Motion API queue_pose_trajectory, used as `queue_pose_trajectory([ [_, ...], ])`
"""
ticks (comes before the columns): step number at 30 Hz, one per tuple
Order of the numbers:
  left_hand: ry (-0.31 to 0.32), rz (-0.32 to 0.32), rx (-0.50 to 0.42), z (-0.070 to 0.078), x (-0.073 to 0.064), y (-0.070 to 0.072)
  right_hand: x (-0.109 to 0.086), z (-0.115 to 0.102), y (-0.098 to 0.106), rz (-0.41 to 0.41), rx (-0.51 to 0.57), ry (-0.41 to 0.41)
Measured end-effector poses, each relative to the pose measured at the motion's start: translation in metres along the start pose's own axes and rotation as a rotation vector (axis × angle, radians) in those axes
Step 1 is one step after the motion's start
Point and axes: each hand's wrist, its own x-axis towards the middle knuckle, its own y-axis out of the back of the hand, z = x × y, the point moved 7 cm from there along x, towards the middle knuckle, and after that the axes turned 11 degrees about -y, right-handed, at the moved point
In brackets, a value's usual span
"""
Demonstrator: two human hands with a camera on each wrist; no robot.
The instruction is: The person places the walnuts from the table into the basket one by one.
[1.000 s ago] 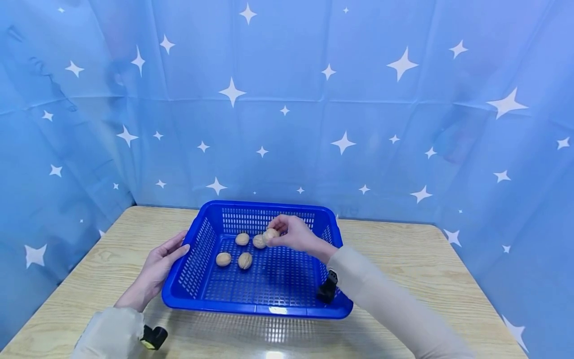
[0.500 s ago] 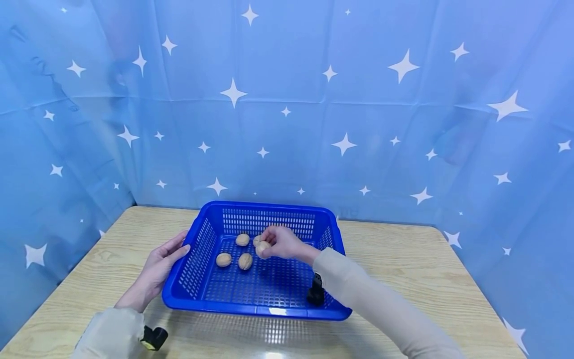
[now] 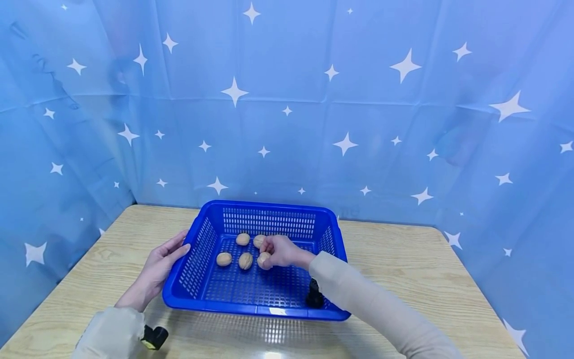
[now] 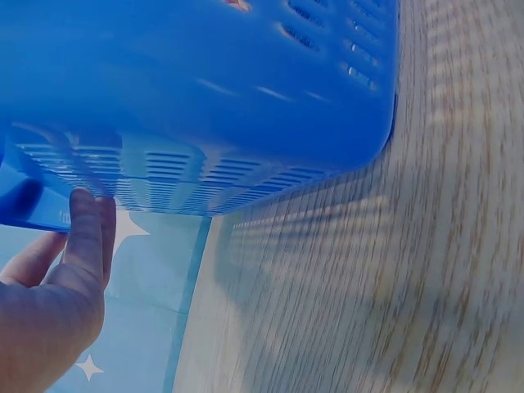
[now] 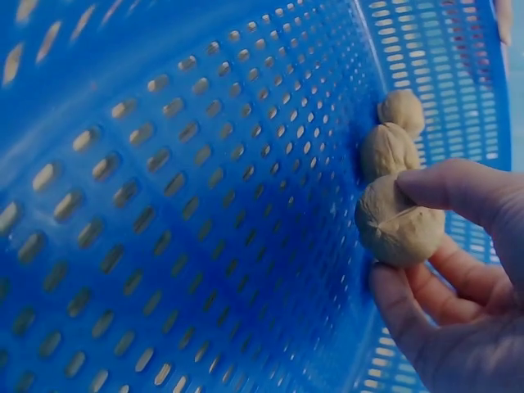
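My right hand (image 3: 281,251) pinches a walnut (image 5: 399,219) between thumb and fingers, low inside a blue plastic basket (image 3: 219,305). In the head view that walnut lines up at the right end of the front row, just right of another walnut (image 3: 245,261). Further left lies a walnut (image 3: 223,259). Two more make up the back row: one walnut (image 3: 242,239) on the left and one walnut (image 3: 258,241) close behind my right fingertips. At the basket's left side, my left hand (image 3: 157,267) grips the rim, its thumb along the top edge and its fingers against the outside.
The basket has slotted walls and stands on a wood-grain table (image 3: 394,264). A blue curtain (image 3: 287,124) with white stars hangs behind the table and on both sides. Black wrist cameras sit on both sleeves, the right camera (image 3: 315,294) over the basket's right part.
My right hand has carried the walnut left and toward me, from over the back row down to the front row. The left hand and the basket have stayed in place.
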Motion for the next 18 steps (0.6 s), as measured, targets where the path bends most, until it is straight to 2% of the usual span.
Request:
queue_pose_trajectory([
  [9, -0.008, -0.005, -0.005, -0.0006, -0.0002, 0.0, 0.0008, 0.0013, -0.0056, 0.007, -0.057, 0.011],
  [18, 0.012, 0.004, 0.028, -0.0001, -0.0003, -0.0001, 0.0003, 0.0011, -0.0072, 0.021, -0.077, 0.043],
])
